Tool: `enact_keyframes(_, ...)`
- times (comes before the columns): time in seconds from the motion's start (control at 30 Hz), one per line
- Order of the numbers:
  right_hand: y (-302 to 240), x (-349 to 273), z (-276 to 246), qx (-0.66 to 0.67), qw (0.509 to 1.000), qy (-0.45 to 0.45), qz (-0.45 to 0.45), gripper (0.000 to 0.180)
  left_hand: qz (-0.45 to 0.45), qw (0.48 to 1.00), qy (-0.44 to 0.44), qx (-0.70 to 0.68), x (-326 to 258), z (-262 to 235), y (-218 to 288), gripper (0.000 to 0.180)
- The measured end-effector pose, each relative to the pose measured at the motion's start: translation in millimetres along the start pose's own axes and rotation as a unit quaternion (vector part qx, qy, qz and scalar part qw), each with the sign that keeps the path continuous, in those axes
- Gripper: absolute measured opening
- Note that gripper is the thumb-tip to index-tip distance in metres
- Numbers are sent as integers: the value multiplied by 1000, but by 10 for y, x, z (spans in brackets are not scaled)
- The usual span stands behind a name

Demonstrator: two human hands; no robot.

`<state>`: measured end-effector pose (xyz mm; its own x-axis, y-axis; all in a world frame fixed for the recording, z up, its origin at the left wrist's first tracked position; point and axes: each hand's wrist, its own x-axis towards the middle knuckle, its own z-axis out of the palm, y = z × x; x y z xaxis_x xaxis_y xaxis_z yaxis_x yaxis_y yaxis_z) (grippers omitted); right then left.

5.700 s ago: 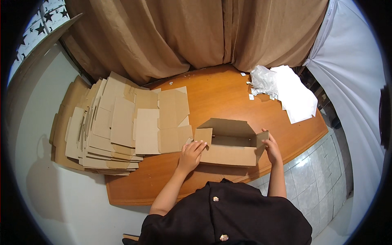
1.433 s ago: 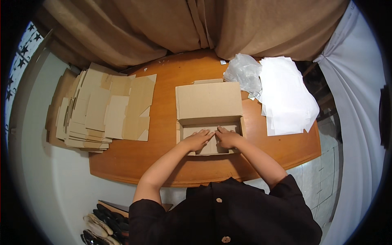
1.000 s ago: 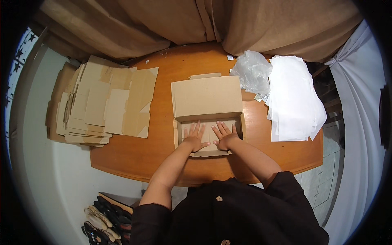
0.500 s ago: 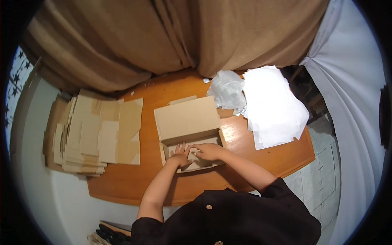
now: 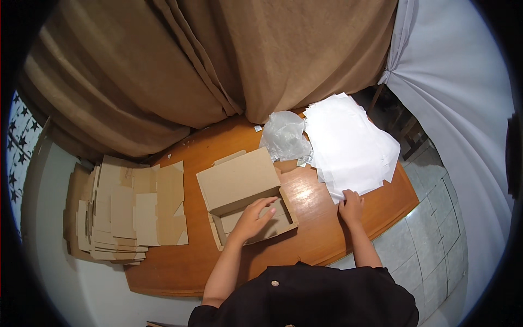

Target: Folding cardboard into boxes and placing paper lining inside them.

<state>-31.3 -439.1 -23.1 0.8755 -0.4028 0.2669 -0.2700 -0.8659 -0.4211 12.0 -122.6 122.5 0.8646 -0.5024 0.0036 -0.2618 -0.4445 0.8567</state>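
Cardboard box [image 5: 248, 199] sits open near the middle of the round wooden table [image 5: 348, 240], its lid flap tipped back toward the far side. The left hand [image 5: 255, 218] rests inside the box with fingers spread flat on the bottom, gripping nothing. The right hand [image 5: 351, 206] is well apart from it, out to the right, fingertips laid open on the near edge of the stack of white paper sheets [image 5: 351, 147]; it has not closed on a sheet.

To do this well, the person probably wants the left hand to keep the box pinned so it does not slide on the smooth wood, while the right peels just the top sheet off the stack by dragging a corner toward the near edge. The sheets look thin and slippery, so several may come away together.

A crumpled white sheet [image 5: 284, 135] lies at the far side between the box and the stack, touching the stack's left edge. A pile of flat, unfolded boxes [image 5: 128, 210] covers the left end of the table and overhangs it. Brown curtains [image 5: 218, 65] hang close behind. Nothing lies between the stack and the box, though the raised lid crowds the far side.
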Motion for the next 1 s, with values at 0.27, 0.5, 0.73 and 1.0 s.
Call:
enact_keyframes(0.27, 125, -11, -33, 3, 997, 48, -54, 21, 58, 995, -75, 10, 328, 443, 180, 36)
enact_keyframes(0.5, 235, 187, -460, 133, 986, -40, -90, 18, 211, 948, -122, 207, 805, 904, 184, 48)
enact_keyframes(0.73, -128, 250, -1210, 82, 977, -14, -194, 6, 297, 921, 34, 248, 1010, 1292, 450, 69)
enact_keyframes(1.0, -667, -198, -2041, 101, 955, 218, -175, 27, 295, 947, 23, 129, 1026, 1139, 785, 9)
